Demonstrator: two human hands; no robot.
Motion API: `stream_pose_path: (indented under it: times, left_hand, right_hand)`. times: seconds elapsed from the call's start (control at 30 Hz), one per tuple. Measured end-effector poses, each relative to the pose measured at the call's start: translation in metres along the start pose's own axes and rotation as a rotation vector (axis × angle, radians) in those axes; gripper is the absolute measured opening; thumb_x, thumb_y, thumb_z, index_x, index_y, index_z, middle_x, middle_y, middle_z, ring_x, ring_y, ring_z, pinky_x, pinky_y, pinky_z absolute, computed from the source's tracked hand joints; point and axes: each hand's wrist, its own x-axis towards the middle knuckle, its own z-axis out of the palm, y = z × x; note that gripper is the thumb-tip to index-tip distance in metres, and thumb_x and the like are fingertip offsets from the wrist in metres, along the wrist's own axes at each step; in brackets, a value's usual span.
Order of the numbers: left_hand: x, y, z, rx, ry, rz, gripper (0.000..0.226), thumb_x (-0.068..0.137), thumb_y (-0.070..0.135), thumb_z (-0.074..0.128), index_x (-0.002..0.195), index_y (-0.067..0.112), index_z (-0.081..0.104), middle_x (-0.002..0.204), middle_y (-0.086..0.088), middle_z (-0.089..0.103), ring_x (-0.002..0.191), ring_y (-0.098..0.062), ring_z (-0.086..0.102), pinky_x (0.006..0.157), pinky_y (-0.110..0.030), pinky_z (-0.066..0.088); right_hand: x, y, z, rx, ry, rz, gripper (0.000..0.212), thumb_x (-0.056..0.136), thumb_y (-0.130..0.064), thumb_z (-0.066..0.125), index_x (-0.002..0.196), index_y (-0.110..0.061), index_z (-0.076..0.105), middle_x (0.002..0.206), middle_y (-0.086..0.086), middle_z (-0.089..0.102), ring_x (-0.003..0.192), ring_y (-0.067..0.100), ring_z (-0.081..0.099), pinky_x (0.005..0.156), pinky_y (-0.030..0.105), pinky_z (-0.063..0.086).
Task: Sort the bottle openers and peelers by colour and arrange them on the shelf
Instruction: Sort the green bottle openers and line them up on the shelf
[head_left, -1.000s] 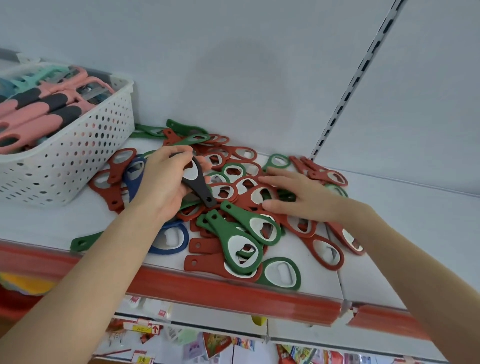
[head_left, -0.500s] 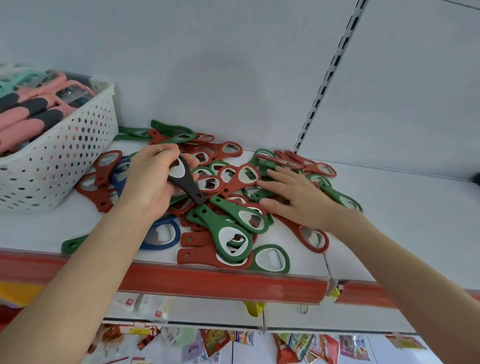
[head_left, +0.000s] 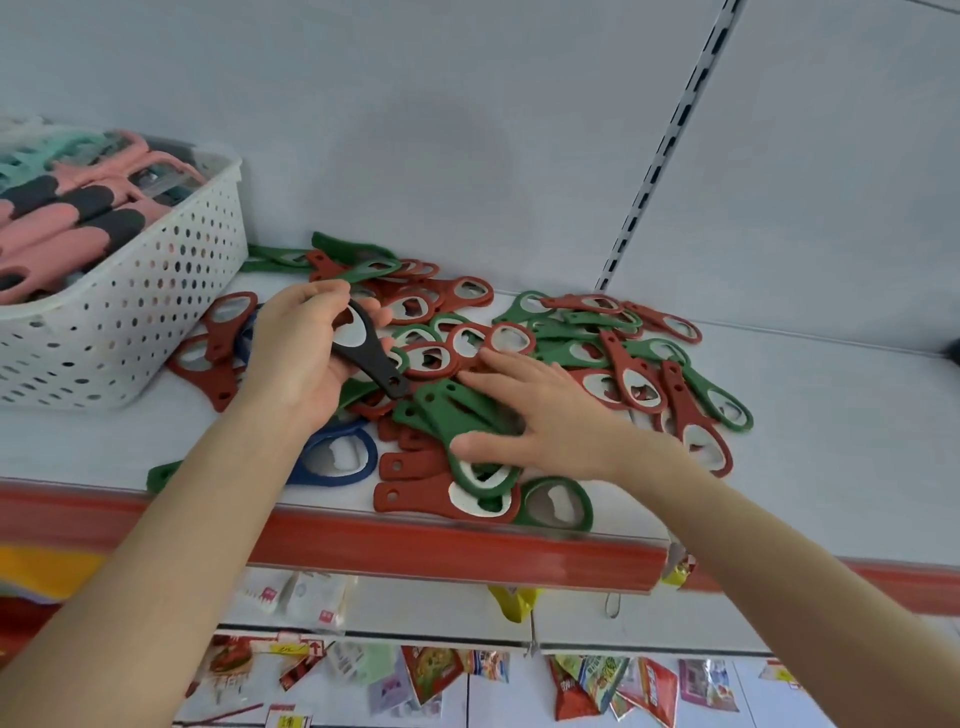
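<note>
A mixed heap of red and green bottle openers (head_left: 613, 353) covers the white shelf (head_left: 831, 441). My left hand (head_left: 296, 358) grips a black bottle opener (head_left: 371, 356), its handle pointing down and to the right over the heap. My right hand (head_left: 535, 415) lies flat on the heap with fingers spread, fingertips near a red opener (head_left: 431, 361) and thumb on a green opener (head_left: 467, 436). A blue opener (head_left: 337, 457) lies partly under my left wrist. Pink and teal peelers (head_left: 67, 213) fill a white basket (head_left: 156, 301) at the left.
The shelf's red front edge (head_left: 415, 545) runs below the heap, with a green opener (head_left: 558, 501) close to it. A slotted upright (head_left: 654, 156) climbs the grey back wall. Bare shelf stretches to the right. Snack packets (head_left: 597, 680) hang below.
My right hand has slid left and toward me across the heap, scattering red and green openers out to the right. My left hand keeps the black opener in about the same place.
</note>
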Motion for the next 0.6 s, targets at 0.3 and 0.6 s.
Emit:
stream_pose_path:
  times: [0.3, 0.6]
  left_hand:
    - [-0.002, 0.004, -0.011, -0.011, 0.015, 0.001, 0.014, 0.098, 0.007, 0.039, 0.089, 0.013, 0.048, 0.074, -0.007, 0.059, 0.064, -0.014, 0.065, 0.055, -0.026, 0.056]
    - [-0.003, 0.011, -0.02, -0.012, -0.005, 0.005, 0.013, 0.097, 0.006, 0.04, 0.091, 0.012, 0.05, 0.073, -0.008, 0.059, 0.059, -0.013, 0.067, 0.056, -0.028, 0.057]
  right_hand:
    - [0.015, 0.049, -0.011, 0.031, 0.227, 0.192, 0.054, 0.09, -0.049, 0.048, 0.137, -0.023, 0.045, 0.149, 0.003, 0.034, 0.138, 0.021, 0.029, 0.114, 0.039, 0.025]
    - [0.047, -0.021, 0.005, -0.122, 0.07, -0.16, 0.05, 0.098, -0.042, 0.035, 0.144, -0.024, 0.032, 0.154, -0.002, 0.023, 0.143, 0.013, 0.016, 0.116, 0.038, 0.01]
